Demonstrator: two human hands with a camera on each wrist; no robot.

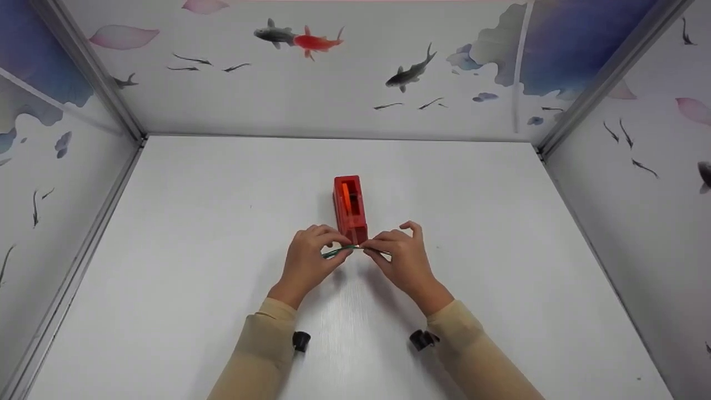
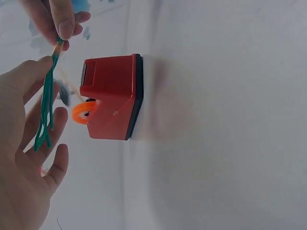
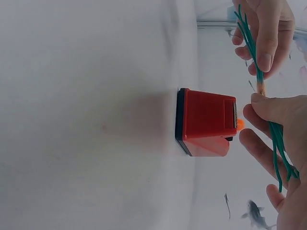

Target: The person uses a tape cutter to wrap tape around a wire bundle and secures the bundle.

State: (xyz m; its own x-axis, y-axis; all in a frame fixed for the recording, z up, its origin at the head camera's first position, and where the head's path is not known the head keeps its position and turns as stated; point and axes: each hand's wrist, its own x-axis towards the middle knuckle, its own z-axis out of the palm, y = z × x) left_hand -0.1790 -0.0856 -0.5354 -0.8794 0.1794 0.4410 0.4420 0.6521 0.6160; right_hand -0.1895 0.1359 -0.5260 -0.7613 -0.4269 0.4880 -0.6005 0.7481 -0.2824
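Observation:
Between both hands runs a bundle of thin green wires (image 2: 46, 105) with a short copper-coloured stretch at its middle. My left hand (image 1: 308, 256) pinches one side of it between thumb and finger. On the other side, my right hand (image 1: 408, 260) pinches the bundle the same way. Loose green ends (image 3: 283, 160) spread past each hand's grip. Just beyond the fingertips stands a red tape dispenser (image 1: 351, 219) with an orange roll (image 1: 345, 198). In the head view the hands overlap its front edge; whether they touch it I cannot tell.
The white table (image 1: 211, 233) spreads around the hands. Panels printed with fish (image 1: 411, 72) enclose its back and sides. Small black devices (image 1: 420, 339) sit at both sleeve cuffs.

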